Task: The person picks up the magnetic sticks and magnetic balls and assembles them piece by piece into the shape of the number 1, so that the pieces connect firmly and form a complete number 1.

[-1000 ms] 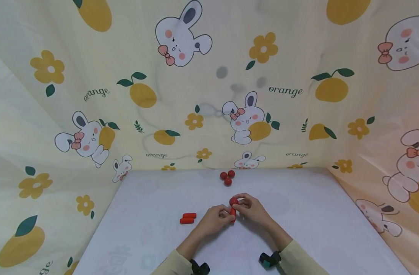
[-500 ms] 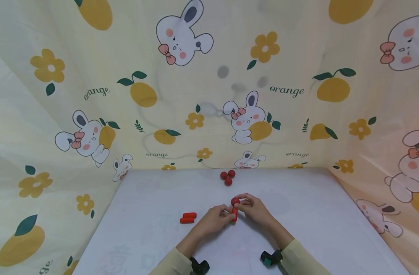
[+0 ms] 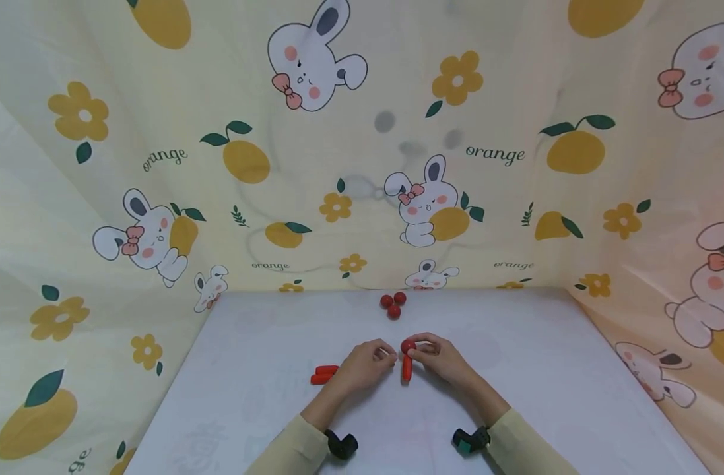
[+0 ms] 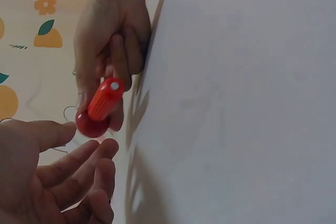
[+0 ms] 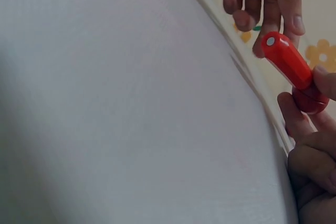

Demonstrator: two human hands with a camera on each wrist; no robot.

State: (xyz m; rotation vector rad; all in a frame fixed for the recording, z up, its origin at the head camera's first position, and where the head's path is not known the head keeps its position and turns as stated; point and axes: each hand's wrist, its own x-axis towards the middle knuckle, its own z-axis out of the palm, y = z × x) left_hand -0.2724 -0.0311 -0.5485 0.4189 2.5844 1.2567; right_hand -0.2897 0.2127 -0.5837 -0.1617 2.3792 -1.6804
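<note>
My right hand (image 3: 441,358) pinches a dark red ball (image 3: 408,346) between thumb and fingers. Joined to that ball is a bright red rod (image 3: 406,369), which points toward me in the head view. In the right wrist view the rod (image 5: 287,61) has ribbed sides and a small silvery disc at its free end. My left hand (image 3: 366,364) is just left of the rod, fingers loosely bent and apart from it. The left wrist view has nothing between the left thumb and fingers (image 4: 73,169).
Two more red rods (image 3: 324,375) lie side by side on the white table (image 3: 266,422), partly behind the left hand. Three red balls (image 3: 394,311) sit clustered near the table's back edge. A patterned cloth (image 3: 350,145) rises behind and at both sides.
My left hand has let go of the rod and drawn back to the left and slightly away from me. The right hand still holds the ball with the rod attached.
</note>
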